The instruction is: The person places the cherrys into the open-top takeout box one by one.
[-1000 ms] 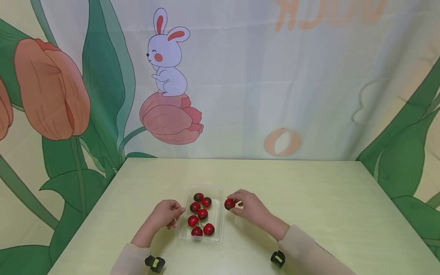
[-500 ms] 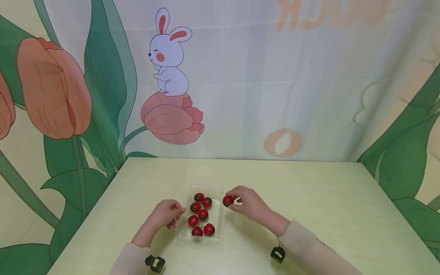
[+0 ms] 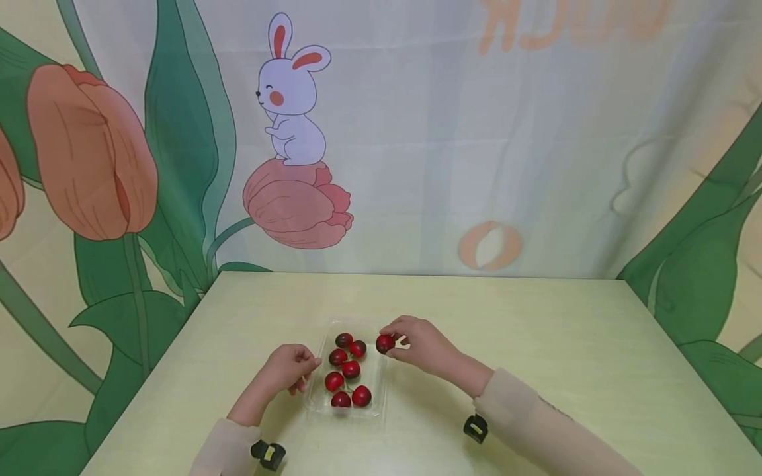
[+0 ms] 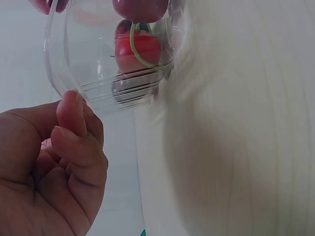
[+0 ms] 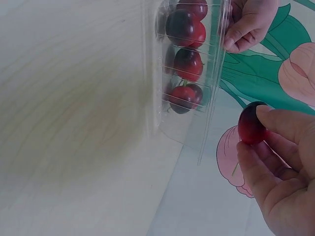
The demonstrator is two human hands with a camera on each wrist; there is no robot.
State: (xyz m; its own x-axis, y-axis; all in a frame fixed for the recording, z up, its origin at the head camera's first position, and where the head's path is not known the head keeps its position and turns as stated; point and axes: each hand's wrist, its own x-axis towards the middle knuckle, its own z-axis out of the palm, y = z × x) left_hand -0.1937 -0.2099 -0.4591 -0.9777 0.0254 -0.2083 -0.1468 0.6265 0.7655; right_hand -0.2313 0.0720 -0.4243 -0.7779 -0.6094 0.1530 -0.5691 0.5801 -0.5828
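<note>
A clear plastic box (image 3: pixel 378 383) lies on the table with several dark red cherries (image 3: pixel 351 369) in it, some with green stems. My left hand (image 3: pixel 287 370) pinches the box's left rim between thumb and finger, the other fingers curled below, as the left wrist view shows. Between the thumb and fingertips of my right hand (image 3: pixel 425 345) is another cherry (image 5: pixel 251 124), dark on one side and red on the other. That cherry is held over the box's right rim, near its far corner, above the other fruit.
The pale yellow table (image 3: pixel 536 357) stretches out on both sides of the box. Behind it hangs a cloth (image 3: pixel 405 132) printed with a rabbit and tulips. A black wrist camera (image 3: pixel 269 455) sits under the left sleeve, and another wrist camera (image 3: pixel 475 428) under the right.
My right hand has moved left and slightly away from me, carrying its cherry from beside the box to over its right rim. The left hand stays at the left rim.
</note>
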